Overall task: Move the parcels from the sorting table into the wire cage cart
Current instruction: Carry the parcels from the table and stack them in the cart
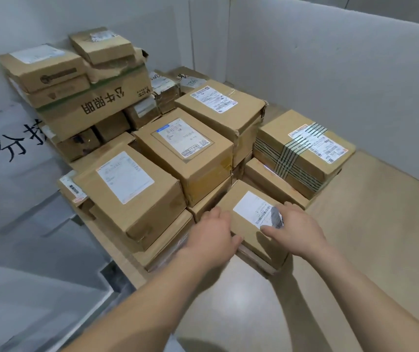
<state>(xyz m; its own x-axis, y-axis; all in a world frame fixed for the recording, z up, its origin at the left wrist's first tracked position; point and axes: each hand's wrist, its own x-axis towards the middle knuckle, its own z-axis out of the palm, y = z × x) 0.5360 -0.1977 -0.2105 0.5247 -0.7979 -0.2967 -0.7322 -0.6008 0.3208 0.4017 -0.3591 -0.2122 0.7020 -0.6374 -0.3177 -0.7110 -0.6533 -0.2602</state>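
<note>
Reaching forward from the lower edge of the frame, two bare forearms end at a small brown cardboard parcel with a white label [251, 224], low in the middle of the picture. The left hand [213, 237] lies against the left side of this parcel, fingers bent over its near left edge and thumb at the near corner. The right hand [296, 231] rests on the top right part, fingers spread and nearly straight, the thumb pointing left across the label; the hand covers part of the barcode. The parcel sits on a lower flat carton, at the front of a group of parcels on a smooth beige tabletop [370, 224].

Just left of it, a bigger brown carton with a large white label [129, 191] lies tilted on other boxes. Behind the held parcel stands a tall brown box with a blue-topped label [183, 151], and further back another labelled carton [218, 107]. At the right, a carton bound with dark striped tape [302, 151] rests on a flatter box.

In the upper left, a high pile has a large carton with black printed characters [96, 102] and smaller worn boxes on top. Grey-white panels [330, 72] close the far side and the right.
</note>
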